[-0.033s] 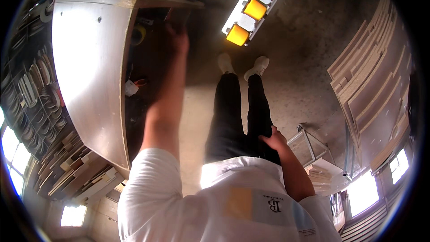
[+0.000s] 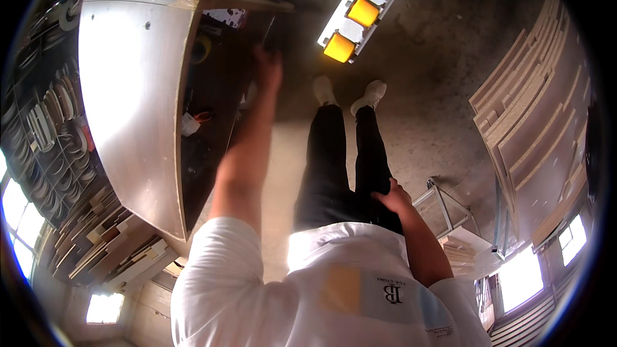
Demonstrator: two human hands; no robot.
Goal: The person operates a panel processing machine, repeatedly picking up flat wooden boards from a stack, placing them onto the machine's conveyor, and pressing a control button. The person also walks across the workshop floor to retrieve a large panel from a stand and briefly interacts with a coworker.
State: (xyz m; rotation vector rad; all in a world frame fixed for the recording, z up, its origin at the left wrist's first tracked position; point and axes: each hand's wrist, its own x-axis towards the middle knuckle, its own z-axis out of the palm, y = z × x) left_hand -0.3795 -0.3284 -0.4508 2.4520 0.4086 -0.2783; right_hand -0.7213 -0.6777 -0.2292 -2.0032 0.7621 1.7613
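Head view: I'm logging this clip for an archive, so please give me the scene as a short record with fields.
Place: workshop with a concrete floor
Left hand: stretched forward into the dark space under the pale worktop; blurred, so its hold is unclear
Right hand: resting on the right thigh of the black trousers, holding nothing
Nearby: white bar with yellow blocks on the floor, stacked boards at right

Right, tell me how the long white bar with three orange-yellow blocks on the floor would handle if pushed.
The long white bar with three orange-yellow blocks looks rigid and straight, so it would probably slide or pivot rather than bend. It lies flat on the rough concrete floor, so rolling seems unlikely. Its weight cannot be judged.
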